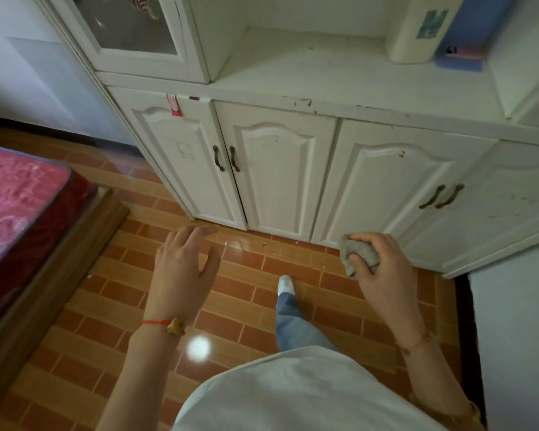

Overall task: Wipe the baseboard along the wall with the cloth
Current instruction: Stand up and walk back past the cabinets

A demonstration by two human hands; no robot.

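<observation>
1. Two hands. The right hand (383, 269) has its fingers curled tight around one grey cloth (357, 255), bunched into a wad, held in the air in front of the bottom edge of the cabinet (280, 169), right of centre.
2. The left hand (184, 269) holds nothing; its fingers are spread and loose, palm down, above the floor (112, 293), well apart from the right hand.
3. One white cabinet against the far wall, with four lower doors visible and four dark handles set in two pairs.
4. One dark baseboard (462, 306) strip runs along the foot of the right wall (517, 337), near the cloth hand but not touched by it.
5. One bed (22, 206) with a red mattress stands at the left; its wooden frame edges the floor.
6. Open tiled floor lies between bed and right wall; one foot in a white shoe (286, 284) stands on it, just short of the cabinet. A few pale specks lie on the tiles along the cabinet's foot.
</observation>
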